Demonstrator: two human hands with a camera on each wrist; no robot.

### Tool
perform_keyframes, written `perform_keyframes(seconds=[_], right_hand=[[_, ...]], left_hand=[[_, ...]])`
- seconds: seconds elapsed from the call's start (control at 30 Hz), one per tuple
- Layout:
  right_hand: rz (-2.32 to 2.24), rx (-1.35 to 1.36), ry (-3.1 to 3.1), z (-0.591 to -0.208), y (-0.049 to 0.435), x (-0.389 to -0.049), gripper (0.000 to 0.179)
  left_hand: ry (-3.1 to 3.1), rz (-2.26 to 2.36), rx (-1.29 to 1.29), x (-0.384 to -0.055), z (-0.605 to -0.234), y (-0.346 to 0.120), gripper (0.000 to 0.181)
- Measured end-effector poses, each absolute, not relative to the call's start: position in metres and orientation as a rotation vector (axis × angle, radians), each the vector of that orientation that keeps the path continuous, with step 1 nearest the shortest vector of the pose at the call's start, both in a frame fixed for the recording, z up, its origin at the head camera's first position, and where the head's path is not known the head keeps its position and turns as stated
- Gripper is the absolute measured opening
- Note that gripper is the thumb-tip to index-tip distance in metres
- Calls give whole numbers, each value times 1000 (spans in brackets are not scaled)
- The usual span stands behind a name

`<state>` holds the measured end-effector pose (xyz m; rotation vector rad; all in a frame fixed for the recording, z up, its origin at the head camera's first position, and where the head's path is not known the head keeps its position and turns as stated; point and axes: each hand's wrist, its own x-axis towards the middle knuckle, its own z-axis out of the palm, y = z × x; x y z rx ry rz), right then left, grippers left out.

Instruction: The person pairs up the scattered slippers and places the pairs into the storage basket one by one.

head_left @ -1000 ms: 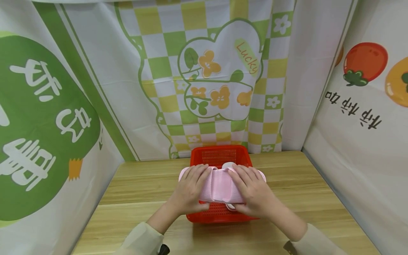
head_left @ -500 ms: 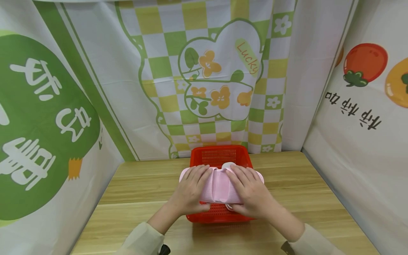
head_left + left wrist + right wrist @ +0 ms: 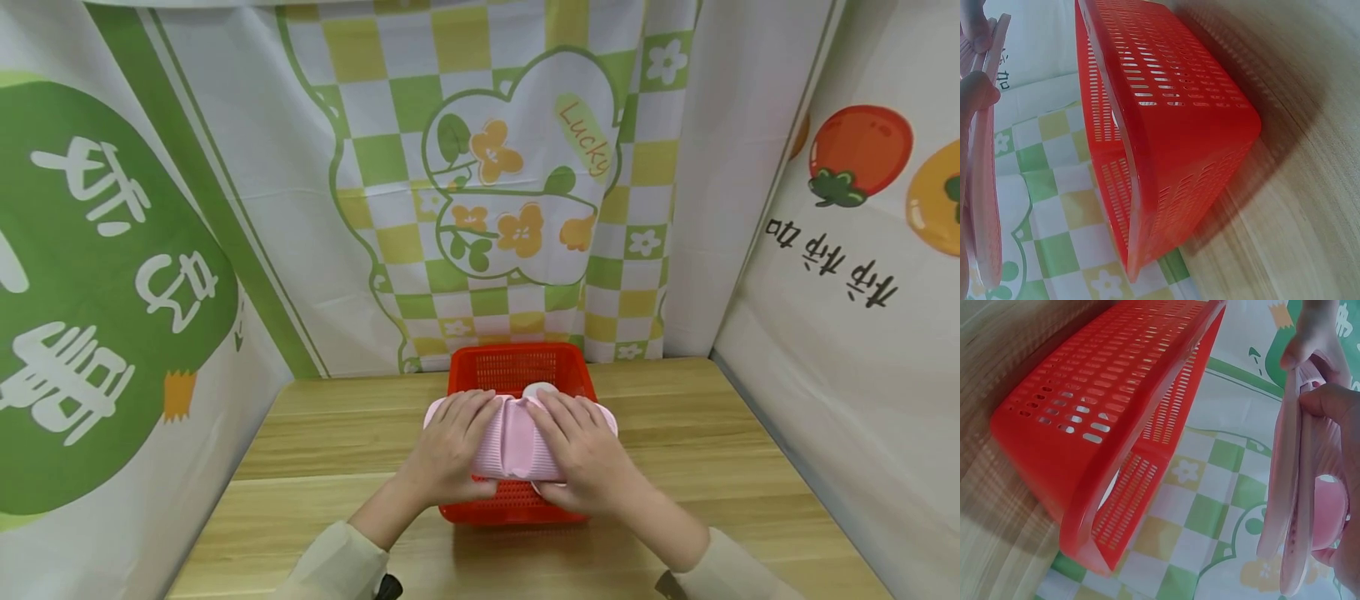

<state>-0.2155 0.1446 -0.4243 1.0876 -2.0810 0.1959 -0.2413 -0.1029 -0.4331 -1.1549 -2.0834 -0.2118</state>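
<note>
we see a person's left hand (image 3: 453,450) and right hand (image 3: 592,454), fingers curled, both gripping 2 pink slippers (image 3: 519,437) held together above a red perforated basket (image 3: 517,515). the basket stands on a wooden desk (image 3: 337,450). inside it we make out something white (image 3: 537,389), mostly hidden. behind, a green-and-yellow checked cloth (image 3: 412,200) hangs.

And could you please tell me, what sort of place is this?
Probably a small tabletop booth, not an ordinary open room: printed cloths hang at the back and both sides of a wood-grained table, where a red basket stands.
</note>
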Motion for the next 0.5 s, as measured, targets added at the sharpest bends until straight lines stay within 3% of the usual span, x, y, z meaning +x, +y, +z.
perform_keyframes(seconds=[0.5], right_hand=[[261, 1095, -2059, -427, 137, -216, 92]], left_hand=[[-2076, -241, -1164, -243, -434, -100, 95]])
